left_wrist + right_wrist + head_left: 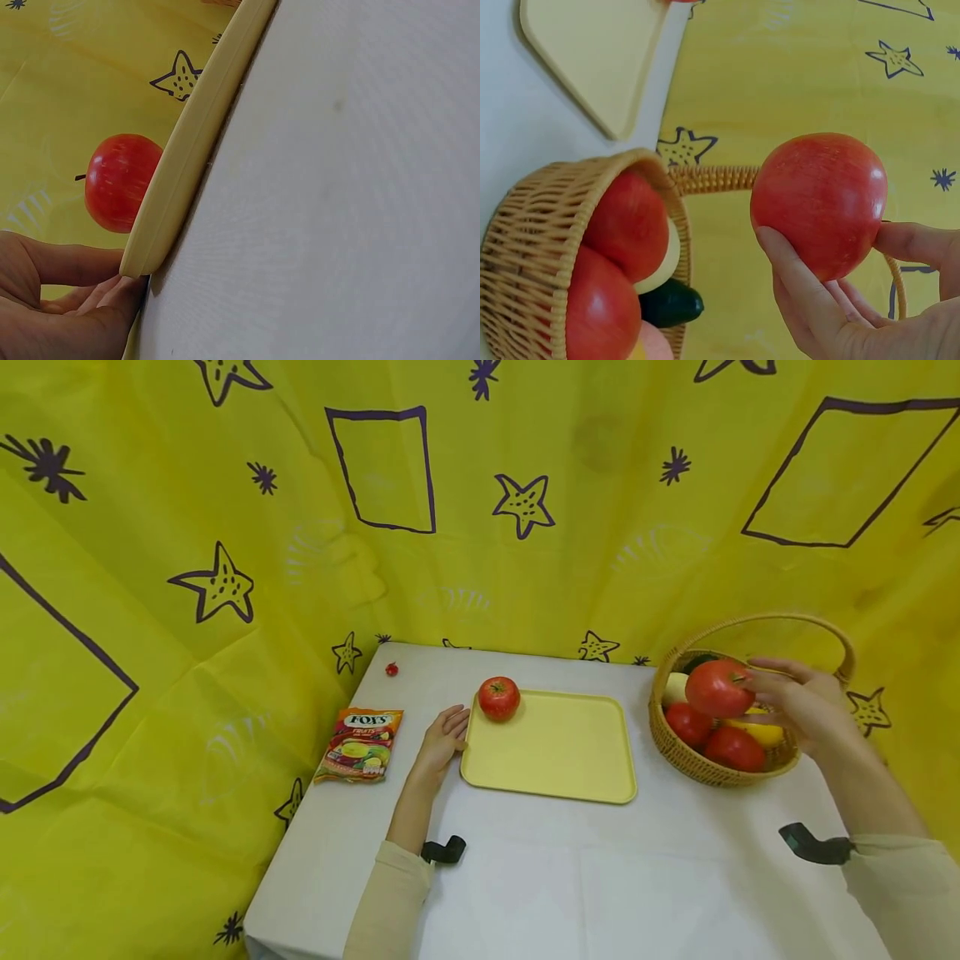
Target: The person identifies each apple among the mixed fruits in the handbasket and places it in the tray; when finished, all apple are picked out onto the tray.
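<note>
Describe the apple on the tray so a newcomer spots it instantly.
Find the yellow tray between the FOX'S bag and wicker basket. The red apple sits at its far left corner. Unlike the red fruits in the basket or right hand, it sits alone on the tray.

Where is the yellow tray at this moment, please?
In the head view, the yellow tray is near the middle, between the candy bag on its left and the wicker basket on its right; the left hand pinches its left edge.
</note>
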`<state>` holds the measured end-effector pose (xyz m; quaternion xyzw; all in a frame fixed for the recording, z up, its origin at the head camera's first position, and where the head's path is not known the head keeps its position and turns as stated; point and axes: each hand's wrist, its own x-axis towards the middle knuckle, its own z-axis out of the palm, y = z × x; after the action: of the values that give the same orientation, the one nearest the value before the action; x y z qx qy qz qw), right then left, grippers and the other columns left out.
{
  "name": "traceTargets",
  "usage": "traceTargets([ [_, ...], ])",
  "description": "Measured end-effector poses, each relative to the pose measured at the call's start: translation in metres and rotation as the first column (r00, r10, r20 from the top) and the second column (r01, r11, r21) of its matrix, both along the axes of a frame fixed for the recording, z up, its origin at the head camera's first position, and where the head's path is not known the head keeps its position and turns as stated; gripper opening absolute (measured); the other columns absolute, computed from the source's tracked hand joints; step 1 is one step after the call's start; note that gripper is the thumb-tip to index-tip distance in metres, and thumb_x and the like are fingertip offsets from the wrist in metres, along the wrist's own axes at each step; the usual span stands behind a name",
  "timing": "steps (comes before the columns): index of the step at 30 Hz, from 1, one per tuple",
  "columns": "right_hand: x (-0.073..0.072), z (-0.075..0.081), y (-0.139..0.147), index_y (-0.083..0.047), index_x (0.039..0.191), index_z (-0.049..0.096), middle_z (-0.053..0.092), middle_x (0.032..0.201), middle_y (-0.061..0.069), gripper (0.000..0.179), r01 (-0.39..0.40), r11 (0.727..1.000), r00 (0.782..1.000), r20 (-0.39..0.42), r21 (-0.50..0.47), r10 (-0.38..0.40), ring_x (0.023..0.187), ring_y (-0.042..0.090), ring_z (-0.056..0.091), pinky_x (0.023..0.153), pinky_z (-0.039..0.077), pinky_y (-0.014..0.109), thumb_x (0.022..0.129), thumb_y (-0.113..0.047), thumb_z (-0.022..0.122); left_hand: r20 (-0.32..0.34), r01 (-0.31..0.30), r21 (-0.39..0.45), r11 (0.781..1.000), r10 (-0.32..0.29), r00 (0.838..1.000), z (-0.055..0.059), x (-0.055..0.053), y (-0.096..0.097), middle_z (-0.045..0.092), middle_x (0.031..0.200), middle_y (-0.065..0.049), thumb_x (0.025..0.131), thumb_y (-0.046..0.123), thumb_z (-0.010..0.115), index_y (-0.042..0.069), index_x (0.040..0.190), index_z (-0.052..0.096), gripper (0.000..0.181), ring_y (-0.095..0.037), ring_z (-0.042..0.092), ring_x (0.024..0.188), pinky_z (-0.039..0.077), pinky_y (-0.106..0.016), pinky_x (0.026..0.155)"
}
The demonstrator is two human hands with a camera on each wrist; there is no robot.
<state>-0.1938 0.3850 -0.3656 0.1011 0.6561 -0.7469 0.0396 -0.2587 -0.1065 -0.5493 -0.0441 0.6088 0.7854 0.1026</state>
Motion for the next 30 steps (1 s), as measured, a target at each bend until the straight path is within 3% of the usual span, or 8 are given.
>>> traceTargets([
  [9,0.002,0.0,-0.02,-0.027,0.107,0.074,0.076,0.098,-0.013,0.026,-0.051,0.997,0.997,-0.051,0.061,0.055,0.08,0.013,0.072,0.064,0.065,0.035,0.098,-0.003,0.069,0.013,0.002,-0.012,1.0,-0.001,1.0,0.0,-0.001,0.002,0.042,0.161,-0.023,0.082,-0.031,0.044,-0.001,0.158,0.037,0.082,-0.034,0.037,0.152,0.033,-0.041,0.124],
  [16,-0.003,-0.001,-0.037,-0.023,0.113,0.071,0.077,0.101,-0.012,0.024,-0.103,0.993,0.991,-0.082,0.054,0.107,0.081,0.014,0.074,0.064,0.065,0.034,0.1,-0.003,0.066,0.002,0.006,-0.008,1.0,-0.006,1.0,-0.001,-0.001,0.001,0.042,0.16,-0.024,0.081,-0.032,0.043,-0.001,0.157,0.037,0.082,-0.034,0.037,0.152,0.033,-0.041,0.124],
  [20,-0.009,0.0,-0.052,-0.018,0.121,0.067,0.076,0.102,-0.015,0.025,-0.11,0.987,0.991,-0.059,0.113,0.118,0.087,0.009,0.073,0.066,0.065,0.033,0.099,-0.007,0.069,0.0,0.007,-0.003,1.0,-0.007,1.0,-0.001,-0.001,0.0,0.041,0.16,-0.024,0.081,-0.032,0.043,-0.001,0.158,0.036,0.083,-0.034,0.037,0.152,0.033,-0.04,0.124],
  [25,-0.017,-0.001,-0.07,-0.004,0.144,0.049,0.071,0.105,-0.021,0.05,-0.12,0.966,0.992,-0.012,0.23,0.126,0.091,0.003,0.07,0.073,0.065,0.032,0.1,-0.015,0.07,0.0,0.007,0.004,1.0,-0.007,1.0,0.0,-0.001,0.0,0.041,0.161,-0.023,0.081,-0.031,0.044,-0.001,0.158,0.035,0.084,-0.034,0.037,0.151,0.034,-0.04,0.124],
  [30,-0.026,-0.002,-0.086,-0.006,0.141,0.051,0.069,0.106,-0.018,0.044,-0.139,0.961,0.99,-0.004,0.241,0.144,0.092,0.003,0.07,0.079,0.064,0.038,0.1,-0.013,0.069,-0.005,0.009,0.007,1.0,-0.009,1.0,-0.001,0.0,0.0,0.041,0.161,-0.024,0.081,-0.031,0.044,-0.002,0.159,0.035,0.083,-0.035,0.037,0.152,0.033,-0.04,0.124],
])
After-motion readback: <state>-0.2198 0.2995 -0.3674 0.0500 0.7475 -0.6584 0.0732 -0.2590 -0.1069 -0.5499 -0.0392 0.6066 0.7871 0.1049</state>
